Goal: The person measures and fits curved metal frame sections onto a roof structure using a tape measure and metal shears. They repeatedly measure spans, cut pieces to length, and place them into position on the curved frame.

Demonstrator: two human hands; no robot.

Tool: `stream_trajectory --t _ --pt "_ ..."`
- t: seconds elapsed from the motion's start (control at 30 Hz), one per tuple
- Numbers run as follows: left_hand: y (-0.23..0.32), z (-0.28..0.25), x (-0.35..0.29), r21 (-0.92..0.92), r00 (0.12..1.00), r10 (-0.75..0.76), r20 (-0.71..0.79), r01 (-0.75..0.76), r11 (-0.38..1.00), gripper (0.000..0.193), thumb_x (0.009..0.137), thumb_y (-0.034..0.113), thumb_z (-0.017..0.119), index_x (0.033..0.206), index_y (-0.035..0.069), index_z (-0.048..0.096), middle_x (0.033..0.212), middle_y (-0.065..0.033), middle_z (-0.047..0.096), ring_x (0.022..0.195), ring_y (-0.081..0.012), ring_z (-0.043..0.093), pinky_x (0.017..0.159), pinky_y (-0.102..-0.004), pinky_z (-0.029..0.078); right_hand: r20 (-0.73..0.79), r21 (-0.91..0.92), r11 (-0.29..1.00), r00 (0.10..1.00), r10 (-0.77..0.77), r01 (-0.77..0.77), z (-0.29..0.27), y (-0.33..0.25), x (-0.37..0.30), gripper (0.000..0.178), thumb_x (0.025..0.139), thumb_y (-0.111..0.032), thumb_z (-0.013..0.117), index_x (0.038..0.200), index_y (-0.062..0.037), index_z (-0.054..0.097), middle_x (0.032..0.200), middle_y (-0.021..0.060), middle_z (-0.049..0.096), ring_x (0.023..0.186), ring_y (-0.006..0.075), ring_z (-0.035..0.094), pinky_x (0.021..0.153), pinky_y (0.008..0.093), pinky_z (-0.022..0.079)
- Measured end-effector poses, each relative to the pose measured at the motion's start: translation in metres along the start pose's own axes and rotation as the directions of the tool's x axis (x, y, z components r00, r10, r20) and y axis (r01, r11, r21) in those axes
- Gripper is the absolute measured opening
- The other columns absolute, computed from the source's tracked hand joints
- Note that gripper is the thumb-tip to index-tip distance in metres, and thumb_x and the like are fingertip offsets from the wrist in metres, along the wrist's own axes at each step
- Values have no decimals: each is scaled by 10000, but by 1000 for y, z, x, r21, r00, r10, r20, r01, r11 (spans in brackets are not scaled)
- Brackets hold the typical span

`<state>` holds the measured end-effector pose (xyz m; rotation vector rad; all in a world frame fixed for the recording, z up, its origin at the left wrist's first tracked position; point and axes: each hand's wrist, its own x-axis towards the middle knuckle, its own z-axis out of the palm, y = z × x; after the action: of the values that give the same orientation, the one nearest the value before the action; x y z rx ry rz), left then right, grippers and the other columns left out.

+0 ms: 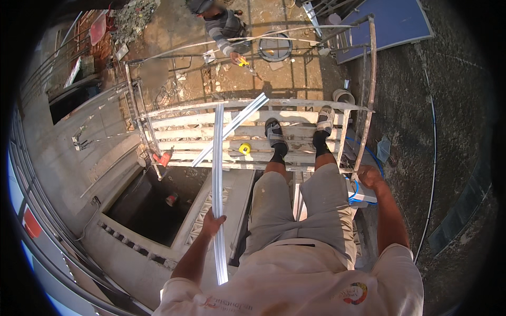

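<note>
My left hand is closed around a long silver metal channel, which runs lengthwise out over the scaffold platform. A second, shorter metal channel lies slantwise across the slats and crosses it. To the right of the channels, a yellow tape measure rests on the slats. An orange-red tool sits at the platform's left end. My right hand is closed beside the near end of a scaffold post; what its fingers hold is hidden. My feet stand on the platform's right half.
Below, a co-worker holds a yellow-handled tool near a round black tub. A dark opening lies under the platform's left side. Scaffold rails enclose the far side. A rough wall stands right; blue cable hangs near my right hand.
</note>
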<state>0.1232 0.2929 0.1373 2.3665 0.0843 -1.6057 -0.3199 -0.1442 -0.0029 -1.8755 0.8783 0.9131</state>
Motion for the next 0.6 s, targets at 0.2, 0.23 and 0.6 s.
stream_trajectory --t 0.2,0.23,0.6 --pt "-67 69 52 -386 990 -136 36 139 912 424 740 92 672 1113 -46 525 898 -80 600 781 -159 561 711 -319 472 -416 310 951 897 151 -17 -57 -78 258 475 826 -487 644 901 -18 634 851 227 657 860 365 647 775 412 491" --pt "-70 81 57 -344 992 -125 11 121 931 431 740 102 677 1117 -42 523 899 -84 601 785 -167 565 714 -324 473 -370 337 939 908 198 -67 -60 -98 302 539 809 -534 649 946 -13 626 914 227 668 926 351 649 811 405 483" --pt "-96 149 49 -203 973 -223 57 229 952 515 667 159 757 1083 -18 510 922 -192 624 843 -312 634 745 -369 522 -300 -141 976 946 120 -168 -35 -231 536 814 795 -558 622 1338 12 415 1243 238 570 1151 354 563 967 429 440"
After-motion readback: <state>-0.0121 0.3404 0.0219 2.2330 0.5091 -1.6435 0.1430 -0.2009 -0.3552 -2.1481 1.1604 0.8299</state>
